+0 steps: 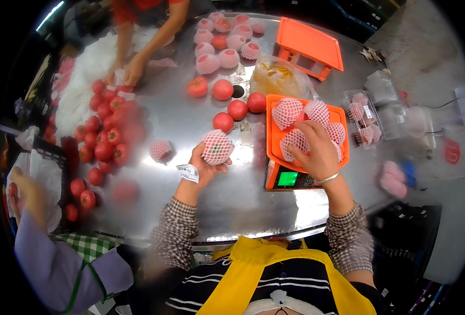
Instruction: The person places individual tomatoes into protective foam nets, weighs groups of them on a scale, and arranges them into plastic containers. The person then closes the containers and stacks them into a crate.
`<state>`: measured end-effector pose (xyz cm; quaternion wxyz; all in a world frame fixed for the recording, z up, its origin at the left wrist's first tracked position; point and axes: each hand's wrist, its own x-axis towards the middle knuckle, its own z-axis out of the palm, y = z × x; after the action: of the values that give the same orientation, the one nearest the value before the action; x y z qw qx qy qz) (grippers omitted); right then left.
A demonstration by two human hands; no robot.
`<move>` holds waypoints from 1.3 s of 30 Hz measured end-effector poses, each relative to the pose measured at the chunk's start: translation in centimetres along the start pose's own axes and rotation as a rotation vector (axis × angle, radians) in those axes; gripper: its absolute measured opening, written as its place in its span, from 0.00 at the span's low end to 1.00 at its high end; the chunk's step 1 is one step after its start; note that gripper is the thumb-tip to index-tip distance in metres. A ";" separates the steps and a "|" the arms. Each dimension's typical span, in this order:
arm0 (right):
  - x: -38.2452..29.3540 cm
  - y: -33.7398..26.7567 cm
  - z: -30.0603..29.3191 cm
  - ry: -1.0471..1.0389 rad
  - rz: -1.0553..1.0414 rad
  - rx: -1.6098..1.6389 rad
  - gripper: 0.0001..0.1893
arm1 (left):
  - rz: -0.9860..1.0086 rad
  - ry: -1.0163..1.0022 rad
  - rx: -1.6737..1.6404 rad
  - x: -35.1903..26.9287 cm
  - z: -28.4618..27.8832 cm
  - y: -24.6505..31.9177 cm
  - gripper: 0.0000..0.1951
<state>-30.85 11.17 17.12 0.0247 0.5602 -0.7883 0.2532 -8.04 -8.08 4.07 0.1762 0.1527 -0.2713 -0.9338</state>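
In my left hand (206,167) is a tomato in a pink foam net (217,147), held above the steel table; a printed label sticks to that wrist. My right hand (317,151) reaches over the orange tray of a digital scale (268,134), its fingers at a netted tomato (294,144); whether it grips it I cannot tell. Several other netted tomatoes (287,113) lie in the tray. The scale's display (287,178) glows green. Bare tomatoes (237,110) lie left of the tray. One netted tomato (161,151) sits left of my left hand.
More netted tomatoes (229,58) stand at the back beside a second orange scale (310,43) and a plastic bag (281,78). Clear packs (362,118) are at right. A loose tomato pile (104,151) lies left. Two co-workers' hands and arms (136,71) (33,193) work at left.
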 end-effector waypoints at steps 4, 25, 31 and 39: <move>-1.6 -0.4 3.0 -0.090 0.041 -0.231 0.33 | -0.075 -0.116 -0.078 1.5 2.3 -0.4 0.32; -2.5 1.6 5.1 0.079 -0.037 -0.261 0.13 | 0.575 0.005 1.064 6.0 9.4 -5.4 0.34; -2.6 1.4 4.4 0.033 -0.112 -0.332 0.12 | 0.560 0.051 0.988 5.9 9.4 -5.5 0.33; -2.3 1.5 4.4 -0.022 -0.063 -0.273 0.14 | 0.643 0.053 1.200 6.4 7.9 -5.5 0.34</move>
<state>-30.26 11.63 12.04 0.1002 0.5789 -0.7976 0.1366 -18.10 -2.76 6.17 0.3362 0.1587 -0.7699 -0.5188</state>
